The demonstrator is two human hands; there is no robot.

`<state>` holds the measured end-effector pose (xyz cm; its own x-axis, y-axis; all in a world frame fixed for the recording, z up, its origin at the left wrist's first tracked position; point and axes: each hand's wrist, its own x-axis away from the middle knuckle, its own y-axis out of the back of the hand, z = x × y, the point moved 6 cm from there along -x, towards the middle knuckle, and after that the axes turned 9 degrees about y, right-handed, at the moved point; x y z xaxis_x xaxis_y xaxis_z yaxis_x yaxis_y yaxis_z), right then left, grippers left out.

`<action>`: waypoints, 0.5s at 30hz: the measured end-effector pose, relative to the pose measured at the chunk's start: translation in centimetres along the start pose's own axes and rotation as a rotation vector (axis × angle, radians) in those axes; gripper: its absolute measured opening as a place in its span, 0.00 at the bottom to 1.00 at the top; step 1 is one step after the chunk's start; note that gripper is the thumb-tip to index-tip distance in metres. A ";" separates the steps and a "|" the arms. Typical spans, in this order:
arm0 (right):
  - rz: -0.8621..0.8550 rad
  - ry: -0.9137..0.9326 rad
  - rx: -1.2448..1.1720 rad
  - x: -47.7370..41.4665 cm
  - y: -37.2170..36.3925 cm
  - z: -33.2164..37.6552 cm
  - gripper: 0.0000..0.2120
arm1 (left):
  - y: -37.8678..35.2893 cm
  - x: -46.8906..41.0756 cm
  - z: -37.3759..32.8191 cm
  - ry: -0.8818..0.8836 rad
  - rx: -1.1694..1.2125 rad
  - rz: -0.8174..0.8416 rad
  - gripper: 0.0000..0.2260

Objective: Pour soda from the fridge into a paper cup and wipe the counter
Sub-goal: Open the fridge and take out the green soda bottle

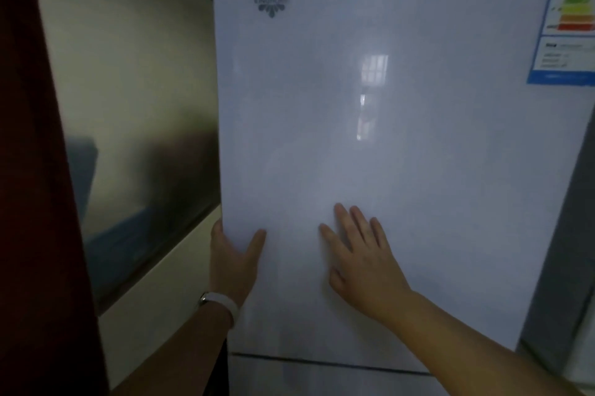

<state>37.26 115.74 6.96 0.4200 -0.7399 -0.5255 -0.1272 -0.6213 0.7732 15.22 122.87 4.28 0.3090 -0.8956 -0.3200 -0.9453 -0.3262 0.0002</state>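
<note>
A glossy white fridge door (370, 138) fills most of the view, with a snowflake logo (271, 0) near its upper left. My left hand (233, 258) grips the door's left edge low down: thumb on the front, fingers wrapped behind the edge. A white band sits on that wrist. My right hand (360, 254) lies flat on the door front, fingers spread, to the right of the left hand. No soda, paper cup or counter is in view.
An energy label sticker (566, 18) sits at the door's upper right. A seam to a lower door (322, 363) runs below my hands. A shiny grey panel (135, 125) and a dark red surface (35, 202) stand to the left.
</note>
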 end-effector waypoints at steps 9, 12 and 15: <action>-0.059 -0.010 -0.025 -0.1 -0.7 0.1 0.38 | 0.0 0.0 -0.3 -0.034 -0.083 -0.028 0.29; -0.043 -0.014 -0.031 0.1 -0.4 0.1 0.38 | 0.3 0.0 -0.5 -0.019 -0.071 0.018 0.31; -0.047 -0.022 -0.035 0.4 0.3 0.4 0.37 | 1.0 0.2 -0.1 -0.012 -0.056 -0.004 0.33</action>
<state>37.02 115.19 6.81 0.4046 -0.7160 -0.5689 -0.0764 -0.6463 0.7592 14.37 122.29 4.33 0.3108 -0.8908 -0.3314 -0.9367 -0.3462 0.0523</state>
